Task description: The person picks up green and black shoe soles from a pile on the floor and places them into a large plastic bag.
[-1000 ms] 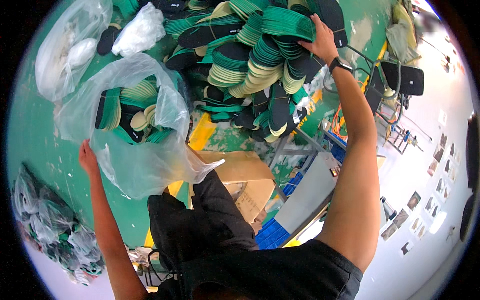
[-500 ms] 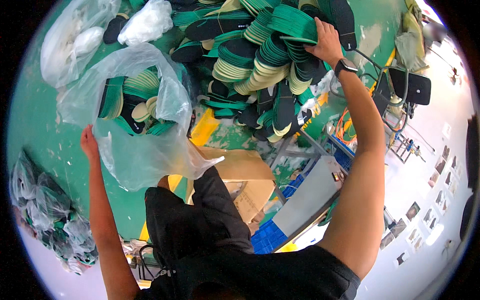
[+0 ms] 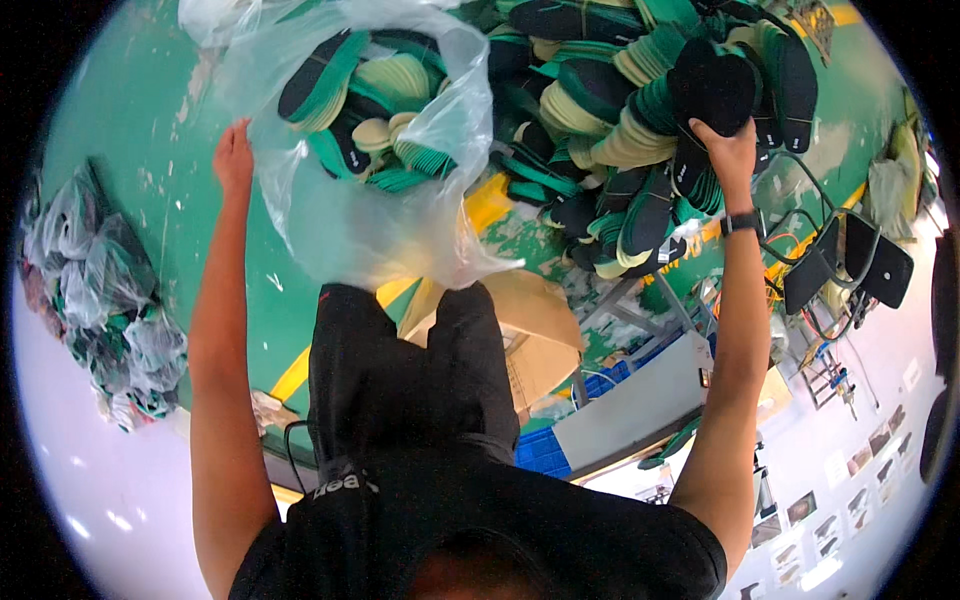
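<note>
My left hand (image 3: 234,157) grips the edge of a large clear plastic bag (image 3: 350,220) that hangs open in front of me and holds several green and black shoe insoles (image 3: 380,120). Up at the right, my right hand (image 3: 728,150), with a dark watch on the wrist, is closed on a stack of black insoles (image 3: 712,90) lifted just above a big pile of green, black and cream insoles (image 3: 610,150) lying on the green floor.
Filled clear bags (image 3: 100,300) lie on the floor at the left. A cardboard box (image 3: 530,340) sits by my legs, with a blue crate (image 3: 545,450) and a grey table edge (image 3: 640,400) beside it. Black chairs (image 3: 850,265) stand at the right.
The view has tilted and both arms have risen. My right hand has taken a stack of black insoles off the pile. The bag has swung up and toward the middle.
</note>
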The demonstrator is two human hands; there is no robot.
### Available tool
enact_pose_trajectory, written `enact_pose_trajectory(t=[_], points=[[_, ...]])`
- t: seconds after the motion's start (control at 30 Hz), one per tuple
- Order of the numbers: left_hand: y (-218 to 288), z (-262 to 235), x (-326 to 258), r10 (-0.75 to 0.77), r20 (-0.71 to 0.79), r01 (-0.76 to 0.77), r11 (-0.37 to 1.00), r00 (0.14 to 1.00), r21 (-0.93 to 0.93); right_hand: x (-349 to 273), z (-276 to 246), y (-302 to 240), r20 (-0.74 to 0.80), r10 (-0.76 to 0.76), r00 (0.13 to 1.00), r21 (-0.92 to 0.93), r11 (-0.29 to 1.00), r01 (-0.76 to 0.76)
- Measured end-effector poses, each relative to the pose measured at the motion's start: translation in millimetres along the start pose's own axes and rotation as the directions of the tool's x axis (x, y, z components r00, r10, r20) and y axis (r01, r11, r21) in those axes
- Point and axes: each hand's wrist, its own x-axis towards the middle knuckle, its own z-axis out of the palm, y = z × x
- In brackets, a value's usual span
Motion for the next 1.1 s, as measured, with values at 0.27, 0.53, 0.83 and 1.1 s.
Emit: enact_pose_trajectory(t=[0.27, 0.53, 0.83, 1.1], points=[[48, -5, -5, -0.244, 0.062, 0.251, 0.926, 0.968, -0.282, -129, 82, -249, 0.529, -0.249, 0.811, 0.695, 0.676, -0.246], [-14, -9, 21, 0.307, -0.035, -0.307, 0.952, 0.951, -0.009, -153, 250, -286, 0.802, -0.336, 0.495, 0.548, 0.743, -0.384], [-29, 7, 14, -0.112, 0.233, 0.214, 0.851, 0.966, -0.479, -146, 227, -164, 0.421, 0.198, 0.885, 0.027, 0.973, -0.231], [-72, 26, 38, 0.053, 0.075, -0.030, 0.959, 0.996, -0.282, -126, 113, -114, -0.039, 0.151, 0.988, 0.375, 0.918, -0.126]])
